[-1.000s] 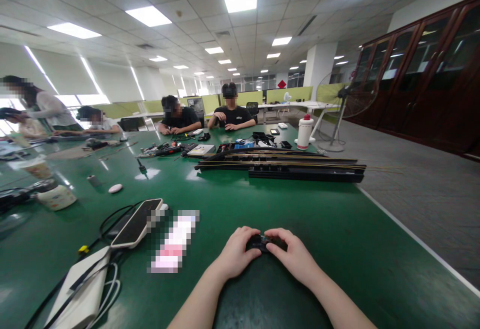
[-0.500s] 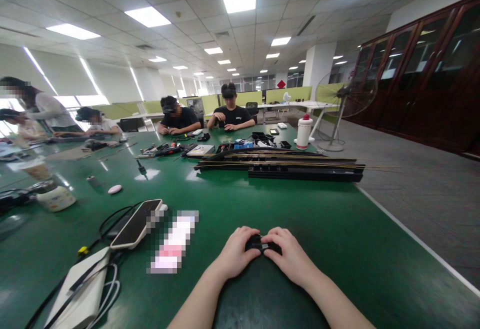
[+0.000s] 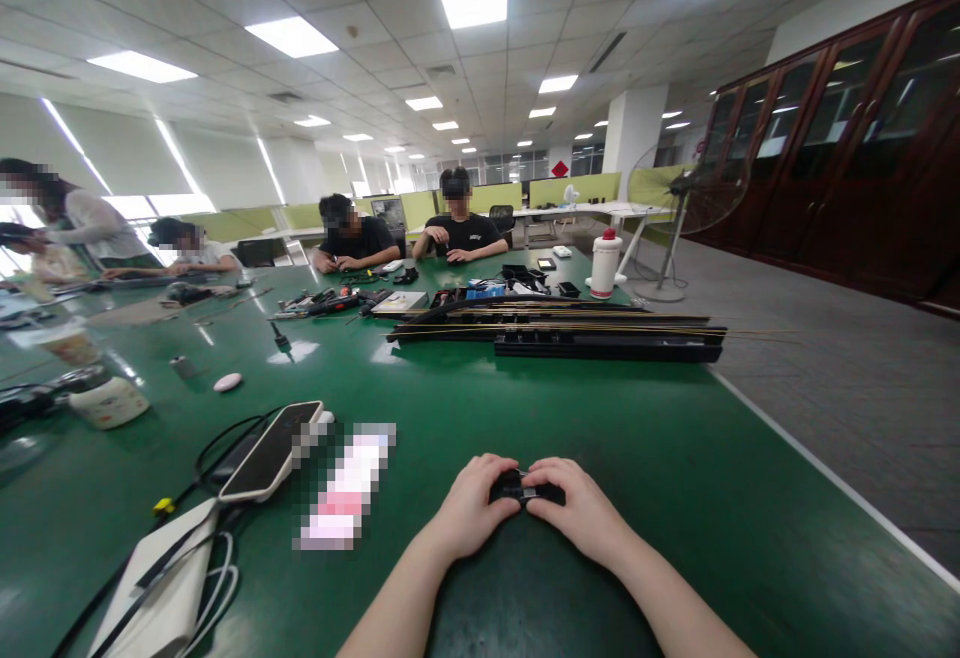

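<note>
Our left hand (image 3: pixel 476 508) and right hand (image 3: pixel 574 510) curl around the small black thing (image 3: pixel 514 487), fingers nearly closed on its two ends. It sits between them, low over the green counter (image 3: pixel 637 438).

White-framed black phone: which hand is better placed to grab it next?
Probably left: the left hand is nearer the phone; the right hand would reach across it. Both hold a small black part, though.

Bright ceiling panels (image 3: pixel 474 1) light the room, glare streaks the left side, and wide-angle distortion stretches the edges.
</note>
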A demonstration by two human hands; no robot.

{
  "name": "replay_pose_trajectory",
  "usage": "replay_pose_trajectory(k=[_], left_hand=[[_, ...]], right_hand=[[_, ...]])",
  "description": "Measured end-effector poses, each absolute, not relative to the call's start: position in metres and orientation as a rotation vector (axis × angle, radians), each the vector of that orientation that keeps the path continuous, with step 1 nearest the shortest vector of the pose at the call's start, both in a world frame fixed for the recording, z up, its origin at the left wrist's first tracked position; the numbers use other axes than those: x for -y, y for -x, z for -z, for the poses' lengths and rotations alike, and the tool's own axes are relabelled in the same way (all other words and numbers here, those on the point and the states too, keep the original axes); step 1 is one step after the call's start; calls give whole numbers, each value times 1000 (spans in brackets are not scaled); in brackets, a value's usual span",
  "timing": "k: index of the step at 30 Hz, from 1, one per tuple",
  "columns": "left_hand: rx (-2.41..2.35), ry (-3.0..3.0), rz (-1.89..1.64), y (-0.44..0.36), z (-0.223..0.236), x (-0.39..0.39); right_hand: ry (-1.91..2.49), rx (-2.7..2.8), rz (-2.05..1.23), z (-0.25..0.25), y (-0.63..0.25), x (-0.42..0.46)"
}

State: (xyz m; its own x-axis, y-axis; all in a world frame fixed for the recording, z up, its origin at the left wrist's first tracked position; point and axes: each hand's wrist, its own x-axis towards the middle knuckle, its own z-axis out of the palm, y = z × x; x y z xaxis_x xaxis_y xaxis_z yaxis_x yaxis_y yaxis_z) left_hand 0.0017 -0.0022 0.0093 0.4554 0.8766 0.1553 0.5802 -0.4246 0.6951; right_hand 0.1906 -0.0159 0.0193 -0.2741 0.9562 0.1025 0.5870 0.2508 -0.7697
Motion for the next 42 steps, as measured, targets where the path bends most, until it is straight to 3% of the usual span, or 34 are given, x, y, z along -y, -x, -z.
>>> replay_pose_trajectory(k=[33,38,42], left_hand=[[-1273,-2131,-660,0,-19,12],[-1605,-2111,-756,29,-52,37],[-2214,-2034,-728,80,-51,54]], right_hand=[[1428,1961,-886,-22,-194,17],[1407,1944,-921,-26,-194,18],[1429,1932,-951,-27,-194,19]])
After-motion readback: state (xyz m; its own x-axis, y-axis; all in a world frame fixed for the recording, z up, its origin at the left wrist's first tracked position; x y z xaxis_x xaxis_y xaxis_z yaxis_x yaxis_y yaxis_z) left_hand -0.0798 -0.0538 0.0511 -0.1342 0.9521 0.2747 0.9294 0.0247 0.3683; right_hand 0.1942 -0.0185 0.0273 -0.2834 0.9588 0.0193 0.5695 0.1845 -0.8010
